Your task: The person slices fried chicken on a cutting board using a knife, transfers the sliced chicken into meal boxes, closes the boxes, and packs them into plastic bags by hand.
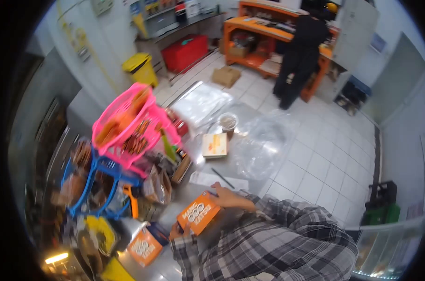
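Observation:
An orange box with white lettering and round dark drawings is held over the metal table between my two hands. My right hand grips its upper right edge, fingers closed on the rim. My left hand holds the lower left corner, partly hidden by the plaid sleeve. A small dark spot shows by the right fingers, too blurred to name. To the lower left lies a second orange box with similar print. Just beyond my right hand, a dark pen rests on a white paper sheet.
A pink basket stands by a blue rack of packets at left. A white and yellow box, a lidded cup and clear plastic lie farther back. A person in black stands at an orange workbench.

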